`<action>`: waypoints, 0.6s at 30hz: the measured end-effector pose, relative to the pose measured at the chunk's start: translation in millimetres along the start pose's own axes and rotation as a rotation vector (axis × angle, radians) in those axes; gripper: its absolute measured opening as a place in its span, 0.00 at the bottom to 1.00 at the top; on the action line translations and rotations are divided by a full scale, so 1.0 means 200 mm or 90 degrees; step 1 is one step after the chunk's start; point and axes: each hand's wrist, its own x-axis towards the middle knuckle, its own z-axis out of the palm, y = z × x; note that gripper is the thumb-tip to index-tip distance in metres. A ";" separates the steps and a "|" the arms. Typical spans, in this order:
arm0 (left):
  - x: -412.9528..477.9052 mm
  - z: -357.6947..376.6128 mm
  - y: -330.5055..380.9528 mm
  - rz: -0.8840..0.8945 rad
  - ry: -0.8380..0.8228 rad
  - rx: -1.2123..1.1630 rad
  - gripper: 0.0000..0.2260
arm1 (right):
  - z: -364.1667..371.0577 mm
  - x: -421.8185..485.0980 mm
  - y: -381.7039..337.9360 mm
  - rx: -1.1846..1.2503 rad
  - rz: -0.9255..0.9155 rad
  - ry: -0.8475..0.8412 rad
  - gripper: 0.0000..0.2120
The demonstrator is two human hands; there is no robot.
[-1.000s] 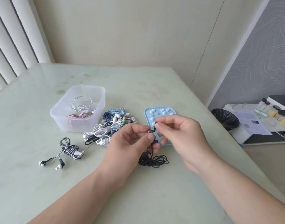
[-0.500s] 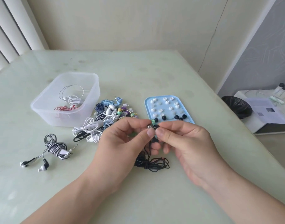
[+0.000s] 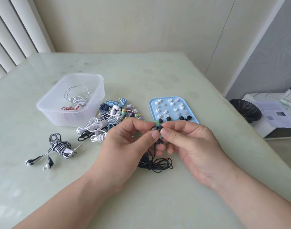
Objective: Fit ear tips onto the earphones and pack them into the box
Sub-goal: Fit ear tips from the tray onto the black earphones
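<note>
Two hands meet just in front of the blue tray (image 3: 188, 103), raised off the table (image 3: 158, 76). Our left hand (image 3: 125, 146) pinches the metal earbud (image 3: 153, 128) between thumb and forefinger, the other fingers curled underneath. Our right hand (image 3: 191, 146) pinches a black ear tip (image 3: 159, 127) the same way and presses it against the earbud's end. We hold both up close, probably to line the tip's small hole up with the stem. We judge the tip is being seated. Whether it is fully on we cannot tell, as fingertips cover the joint.

The black cable runs down from the left hand to its coil (image 3: 155, 164) on the table between our wrists; being bundled, it shouldn't tug on the bud.

White tips (image 3: 158, 101) sit at the tray's far end and black tips (image 3: 189, 117) at the near end, a short reach for the right hand. The pile of earphones (image 3: 111, 116) lies between tray and clear box (image 3: 47, 113), likely the waiting stock. The box holds white and red sets (image 3: 76, 102), likely the packed ones. A black-and-white set (image 3: 60, 146) lies apart at near left; status unclear.
</note>
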 end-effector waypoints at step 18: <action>-0.01 0.00 0.00 0.011 -0.028 -0.007 0.03 | 0.00 0.00 -0.01 -0.005 -0.002 -0.016 0.09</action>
